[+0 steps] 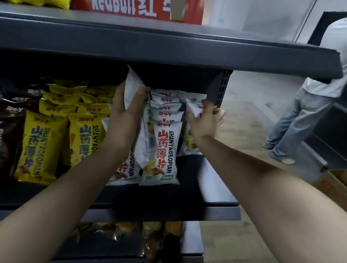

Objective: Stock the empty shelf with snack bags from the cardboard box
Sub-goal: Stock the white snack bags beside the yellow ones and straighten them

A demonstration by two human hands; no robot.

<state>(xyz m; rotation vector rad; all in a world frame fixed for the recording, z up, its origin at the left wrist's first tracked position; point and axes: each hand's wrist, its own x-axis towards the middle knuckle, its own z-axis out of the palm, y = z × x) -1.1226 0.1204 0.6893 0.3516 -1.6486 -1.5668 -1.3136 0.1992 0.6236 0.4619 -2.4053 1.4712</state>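
Where the left hand (125, 113) reaches: centre of the frame, under the upper shelf board (164, 45); its fingers (118, 94) and thumb are clenched round a white snack bag (133, 87), which is tilted above the row.
Right hand (205, 121): just right of centre; its fingers (209, 109) pinch the top corner of a second white bag (193, 108) at the right end of the row.
White row (165, 152): centre of the frame, bags standing one behind another on the middle shelf (202, 190), touching each other.
Yellow bags (42, 146): left of centre, in rows just beside the white ones.
Dark brown bags (0, 136): far left edge, beside the yellow ones.
Upper shelf board: crosses the upper frame and carries a red carton (138, 4) lettered RedBull.
Lower shelf: bottom centre, holding shiny packets (133, 234) too blurred to tell apart.
Cardboard box (340, 185): lower right edge, on the floor, well apart from both hands; its contents are hidden.
Another person (308, 114): right edge, in a pale top and jeans, standing on the floor.
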